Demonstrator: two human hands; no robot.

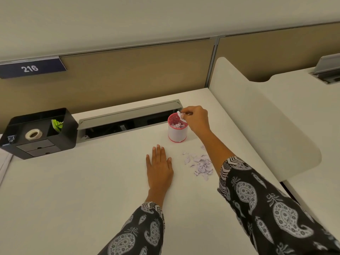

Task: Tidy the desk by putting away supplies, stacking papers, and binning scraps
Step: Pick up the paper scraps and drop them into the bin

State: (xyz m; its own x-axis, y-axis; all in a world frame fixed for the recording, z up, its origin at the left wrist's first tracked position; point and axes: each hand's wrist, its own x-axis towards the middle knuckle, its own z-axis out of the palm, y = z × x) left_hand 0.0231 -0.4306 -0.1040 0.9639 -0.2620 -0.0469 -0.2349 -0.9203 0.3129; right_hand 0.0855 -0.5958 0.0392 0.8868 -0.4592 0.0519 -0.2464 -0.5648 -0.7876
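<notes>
A small pink-rimmed white bin (pixel 176 134) stands on the white desk (pixel 92 181) with torn paper inside. My right hand (pixel 196 119) hovers over its rim and pinches a paper scrap (pixel 180 115) between the fingertips. A pile of torn paper scraps (pixel 199 163) lies on the desk to the right of my left hand (pixel 159 165), which rests flat on the desk, fingers straight.
A black desk organiser (pixel 39 132) with a tape roll (pixel 33 134), a green clip and small drawers sits at the far left. An open cable tray (pixel 128 118) runs along the back edge. A white divider panel (pixel 257 115) borders the desk on the right.
</notes>
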